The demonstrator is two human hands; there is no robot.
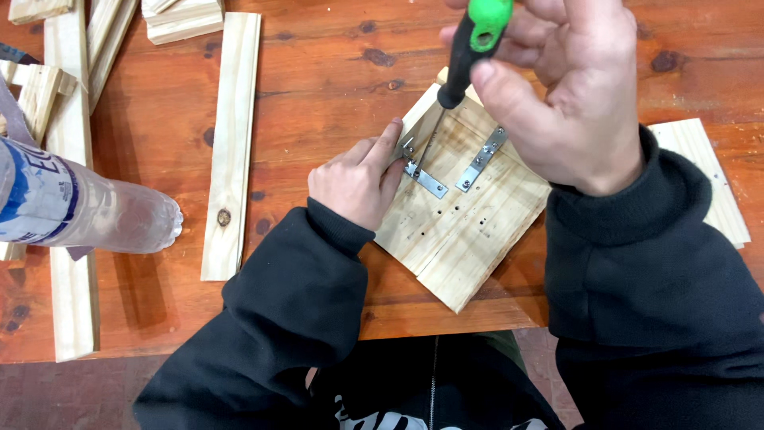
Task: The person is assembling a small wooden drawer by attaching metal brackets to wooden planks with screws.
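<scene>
**Screwdriver tip set on a metal bracket at the edge of a wooden panel**

The right hand [569,103], at 1 o'clock in the head view, has its grip closed around the green-and-black-handled screwdriver [465,60]. The tool's thin steel shaft runs from the handle down toward 7 o'clock, and its tip meets the bent silver metal bracket [420,177] near the panel's left edge; whether it sits in a screw head is too small to tell. The bracket thus lies at about 8 o'clock from the right hand, along the screwdriver's long axis.

The left hand [358,181] is the nearer of the two to the bracket. It rests just beside it at 9 o'clock, fingers curled, with the index finger stretched against the upright wooden edge above the bracket. It presses rather than grasps and encloses nothing.

The square pale pine panel [469,239] lies turned like a diamond on the reddish-brown knotted wooden desk [318,72], its lower corner near the front edge. A second straight silver bracket [480,159] lies on the panel at 3 o'clock from the first, apart from it. Small drilled holes show below both.

Around: a long pale wood slat [232,143] at 9 o'clock, further stacked slats [72,159] at far left, a clear plastic bottle [87,209] lying on its side over them, and another pale board [708,175] at 3 o'clock. Nothing stands between tool and bracket.
</scene>
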